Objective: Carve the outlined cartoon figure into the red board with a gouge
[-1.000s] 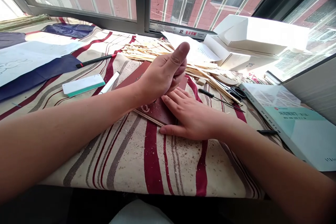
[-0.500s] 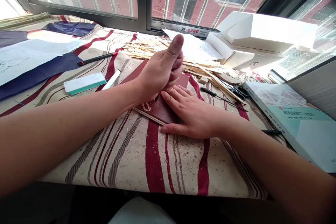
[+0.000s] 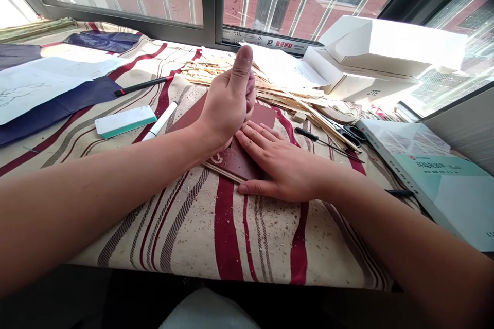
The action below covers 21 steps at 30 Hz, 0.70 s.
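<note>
Red-and-cream striped cloth (image 3: 231, 236) covered the long table beneath a barred window (image 3: 210, 0), with a brick building beyond the glass. At the far right stood white cardboard boxes (image 3: 389, 46), and a thick teal-and-white textbook (image 3: 420, 180) lay nearer. On the left, a white sheet with a pencilled outline (image 3: 46, 90) rested on dark blue paper (image 3: 50, 123).

Pale wood shavings (image 3: 270, 231) were already scattered across the cloth, and a loose heap of thin wooden strips (image 3: 216, 74) lay beyond the hands, so plenty of cutting looked done, though the heap remained unsorted. A dark red board (image 3: 264, 115) sat at the centre of the cloth, with a wooden strip (image 3: 219, 170) showing along its near edge.

The right hand (image 3: 285, 169) lay open and flat on that board, fingers spread and pressing down. The left hand (image 3: 227, 105) stood upright above it, thumb raised and fingers curled tightly inward; I could not tell whether they closed on anything.

Nearby lay black-handled scissors (image 3: 353, 133) and a small eraser (image 3: 299, 117).
</note>
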Each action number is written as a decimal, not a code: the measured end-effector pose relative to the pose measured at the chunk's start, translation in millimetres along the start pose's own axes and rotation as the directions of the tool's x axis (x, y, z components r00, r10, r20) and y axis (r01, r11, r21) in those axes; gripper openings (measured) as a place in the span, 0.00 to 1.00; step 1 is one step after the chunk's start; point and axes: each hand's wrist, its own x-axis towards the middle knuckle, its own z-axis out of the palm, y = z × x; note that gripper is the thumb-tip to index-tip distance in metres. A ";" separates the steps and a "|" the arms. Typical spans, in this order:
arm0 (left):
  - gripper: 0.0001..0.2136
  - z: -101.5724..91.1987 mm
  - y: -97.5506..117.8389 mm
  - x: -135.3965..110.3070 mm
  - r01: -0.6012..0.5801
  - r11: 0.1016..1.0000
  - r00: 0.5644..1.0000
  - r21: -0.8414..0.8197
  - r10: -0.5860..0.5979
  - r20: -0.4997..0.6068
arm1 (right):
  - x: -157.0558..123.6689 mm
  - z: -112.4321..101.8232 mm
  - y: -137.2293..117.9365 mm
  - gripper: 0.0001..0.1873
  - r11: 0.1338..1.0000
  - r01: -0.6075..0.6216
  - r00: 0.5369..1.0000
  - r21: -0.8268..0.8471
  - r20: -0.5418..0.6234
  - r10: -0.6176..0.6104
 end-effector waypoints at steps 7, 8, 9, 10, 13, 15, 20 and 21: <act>0.29 -4.0 -0.4 2.3 0.016 1.000 1.000 -0.017 -0.016 0.009 | 0.3 -1.7 -1.9 0.64 1.000 -0.024 0.999 -0.007 0.030 0.024; 0.29 -6.4 0.6 4.2 0.070 0.998 0.992 -0.009 -0.068 0.101 | 0.4 -2.0 -2.3 0.64 1.000 -0.025 0.999 -0.011 0.026 0.025; 0.29 -8.9 1.6 6.0 0.123 0.992 0.973 0.001 -0.121 0.198 | 0.5 -2.1 -2.5 0.64 0.999 -0.028 0.999 -0.017 0.024 0.028; 0.28 -11.3 2.6 7.8 0.166 0.986 0.947 0.007 -0.162 0.279 | 0.6 -2.0 -2.6 0.64 0.999 -0.031 0.999 -0.024 0.023 0.032; 0.29 -16.7 4.0 12.0 0.206 0.978 0.916 -0.028 -0.182 0.357 | 0.9 -1.2 -2.2 0.65 0.999 -0.037 0.999 -0.035 0.022 0.038; 0.29 -17.2 3.5 12.7 0.192 0.980 0.926 -0.047 -0.165 0.340 | 1.1 -0.7 -1.8 0.65 0.999 -0.028 0.999 -0.027 0.018 0.028; 0.30 -7.8 0.3 2.5 0.052 0.998 0.990 -0.039 -0.046 0.131 | 1.5 -0.7 -0.7 0.64 1.000 -0.014 0.999 -0.017 0.030 0.015; 0.30 -5.3 -0.2 -0.5 0.004 0.999 0.998 -0.046 -0.001 0.068 | 1.5 -0.7 -0.4 0.65 1.000 -0.024 0.999 -0.016 0.038 0.025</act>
